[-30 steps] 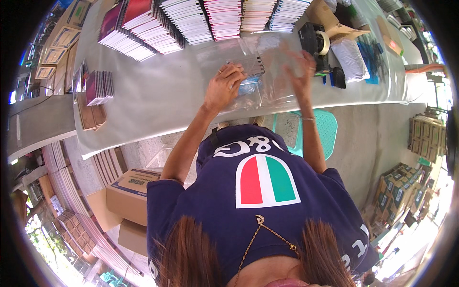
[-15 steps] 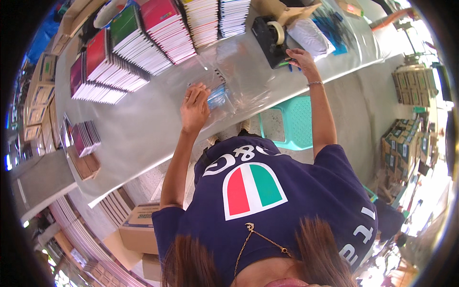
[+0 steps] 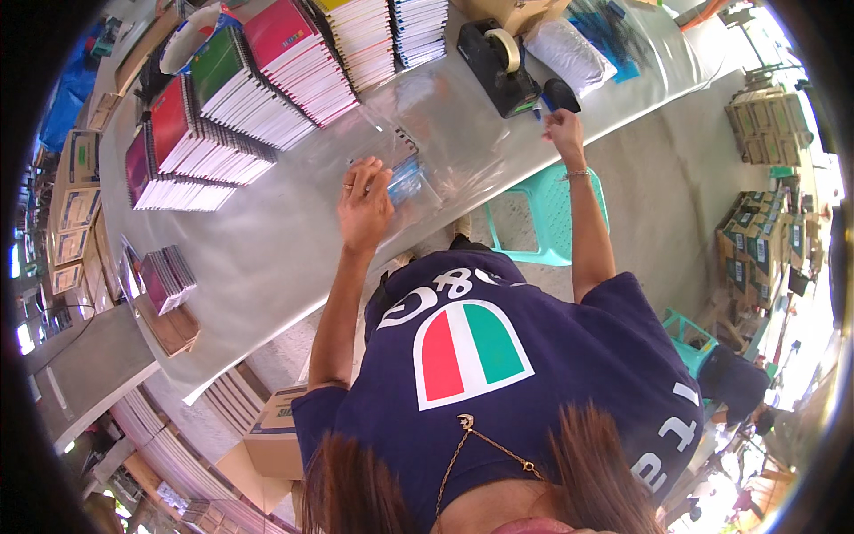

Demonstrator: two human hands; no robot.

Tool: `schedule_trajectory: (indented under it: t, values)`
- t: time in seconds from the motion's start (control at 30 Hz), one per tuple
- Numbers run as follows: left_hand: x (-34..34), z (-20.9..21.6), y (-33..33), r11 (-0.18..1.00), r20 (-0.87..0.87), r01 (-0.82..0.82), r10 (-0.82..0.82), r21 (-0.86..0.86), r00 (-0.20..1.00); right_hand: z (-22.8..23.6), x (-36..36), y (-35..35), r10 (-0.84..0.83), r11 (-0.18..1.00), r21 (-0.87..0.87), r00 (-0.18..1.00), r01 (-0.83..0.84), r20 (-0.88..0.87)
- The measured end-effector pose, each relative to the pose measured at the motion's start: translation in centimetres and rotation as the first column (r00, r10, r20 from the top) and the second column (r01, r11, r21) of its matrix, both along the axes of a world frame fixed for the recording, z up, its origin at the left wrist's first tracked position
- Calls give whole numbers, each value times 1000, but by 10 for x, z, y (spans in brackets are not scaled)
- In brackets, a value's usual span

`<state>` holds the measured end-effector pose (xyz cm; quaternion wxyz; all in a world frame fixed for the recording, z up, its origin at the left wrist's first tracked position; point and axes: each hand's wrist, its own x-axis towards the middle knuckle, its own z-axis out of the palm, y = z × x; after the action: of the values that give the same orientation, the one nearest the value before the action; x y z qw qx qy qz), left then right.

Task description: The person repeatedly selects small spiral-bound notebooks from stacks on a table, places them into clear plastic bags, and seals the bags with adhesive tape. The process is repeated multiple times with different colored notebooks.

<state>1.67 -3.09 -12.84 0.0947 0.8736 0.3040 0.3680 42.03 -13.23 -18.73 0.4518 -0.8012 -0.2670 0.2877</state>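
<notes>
My left hand [image 3: 365, 209] rests on the table with its fingers curled at the left edge of a clear plastic bag [image 3: 407, 180]. Blue shows through the bag, and a spiral-bound edge appears at its far end. My right hand [image 3: 565, 135] hovers near the table's front edge, thumb and fingers pinched together. Whatever lies between those fingertips is too small to make out. Just beyond and left of it stands a black tape dispenser [image 3: 489, 80] with a pale tape roll [image 3: 504, 51]. A dark rounded object [image 3: 561, 95] lies right beyond the fingers.
Tall stacks of spiral notebooks [image 3: 258, 98] line the table's far left. Smaller purple notebooks [image 3: 166, 278] sit near its left end. A white packet [image 3: 569, 58] lies behind the dispenser. Below the front edge is a green plastic stool [image 3: 543, 218]; cardboard boxes [image 3: 756, 240] are stacked right.
My right hand has drawn back from the dispenser's near end toward me, uncovering the dark rounded object. My left hand stays at the plastic bag. The whole view has shifted slightly.
</notes>
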Motion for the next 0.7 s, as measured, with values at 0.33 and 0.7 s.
schedule_trajectory:
  t: [0.33, 0.7]
  values:
    - [0, -9, 3, 999, 90, 25, -22, -33, 996, 93, -211, 27, 309, 927, 323, 881, -193, -360]
    - [-1, -9, 5, 998, 158, 57, -55, -8, 986, 99, -279, 52, 192, 972, 185, 946, -146, -260]
